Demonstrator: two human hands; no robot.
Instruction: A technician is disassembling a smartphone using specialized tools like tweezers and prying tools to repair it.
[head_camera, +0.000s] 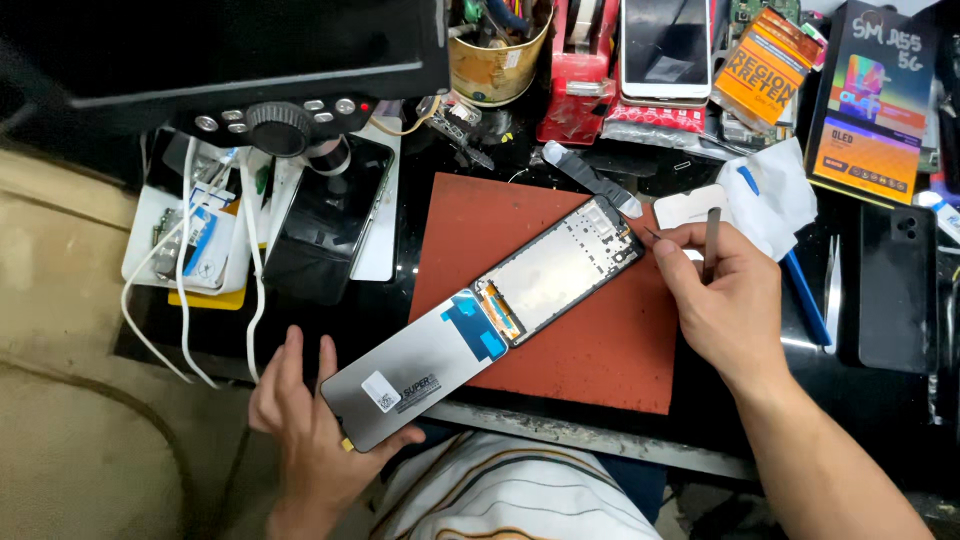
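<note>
Two hands busy: left hand (310, 430) grips display panel (420, 375) lower left; right hand (725, 295) pinches tweezers (711, 240) at phone frame (560, 268) — best worked gently, panel steady.

Bright overhead light, sharp focus throughout; glare streaks the glossy black bench (880, 390) toward three o'clock, deep shadow at eleven o'clock.

We lose grey display panel (400, 385) corner under left hand (310, 430); thin metal tweezers (708, 240) tip too small; black monitor (230, 50) cut off top.
</note>
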